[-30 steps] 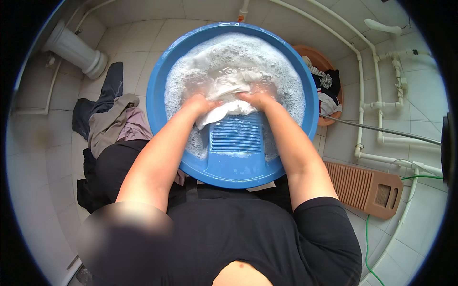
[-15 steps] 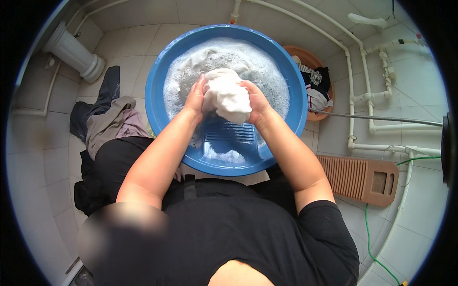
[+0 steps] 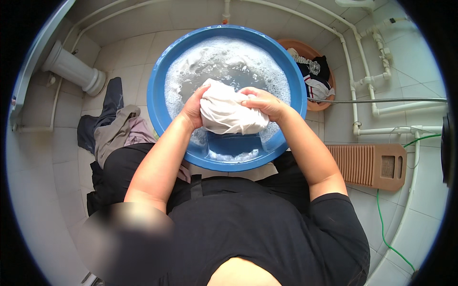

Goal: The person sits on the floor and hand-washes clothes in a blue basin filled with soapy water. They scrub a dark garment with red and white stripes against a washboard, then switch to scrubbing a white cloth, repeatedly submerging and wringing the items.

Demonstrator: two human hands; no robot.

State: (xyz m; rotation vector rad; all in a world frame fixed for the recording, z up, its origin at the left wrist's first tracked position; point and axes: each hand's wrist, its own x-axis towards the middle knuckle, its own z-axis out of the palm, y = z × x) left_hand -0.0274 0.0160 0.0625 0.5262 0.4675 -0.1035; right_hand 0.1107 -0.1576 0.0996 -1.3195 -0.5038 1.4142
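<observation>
A bunched, wet white cloth (image 3: 228,113) is lifted above a round blue basin (image 3: 160,86) of soapy, foamy water (image 3: 229,59). My left hand (image 3: 192,107) grips the cloth's left side and my right hand (image 3: 261,102) clasps its right and top. A blue ribbed washboard (image 3: 234,143) shows inside the basin just below the cloth, at the near rim. The basin stands on the tiled floor in front of my knees.
A heap of dark and grey-pink clothes (image 3: 112,128) lies left of the basin. An orange basin (image 3: 315,76) with clothes stands at the back right. A brown wooden washboard (image 3: 369,164) lies on the right. White pipes (image 3: 355,71), a green hose (image 3: 381,224) and a white pedestal (image 3: 71,69).
The white cloth has gone from being pressed on the washboard in the suds to being gathered into a bundle and lifted out of the water between both hands.
</observation>
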